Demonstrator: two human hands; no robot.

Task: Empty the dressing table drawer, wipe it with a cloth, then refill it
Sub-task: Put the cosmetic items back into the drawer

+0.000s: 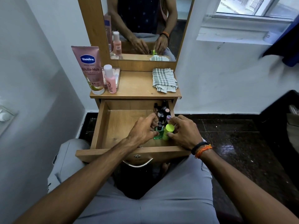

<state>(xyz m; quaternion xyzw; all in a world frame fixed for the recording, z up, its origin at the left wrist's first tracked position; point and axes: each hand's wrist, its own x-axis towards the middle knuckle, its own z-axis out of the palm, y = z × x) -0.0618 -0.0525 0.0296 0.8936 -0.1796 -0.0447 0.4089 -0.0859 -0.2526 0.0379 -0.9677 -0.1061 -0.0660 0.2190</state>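
Head view shows the open drawer (103, 126) with both hands inside: the left hand (142, 130) closes its fingers on a green glass bottle (158, 133), and the right hand (184, 133) beside it clamps a lime-green bottle (168, 131). Just beyond the hands a cluster of small bottles (164, 113) fills the drawer's right side. The cloth (164, 79) lies further off on the table (135, 84), past the tube (89, 68) and pink bottle (110, 80), so whether this is emptying or refilling I cannot tell.
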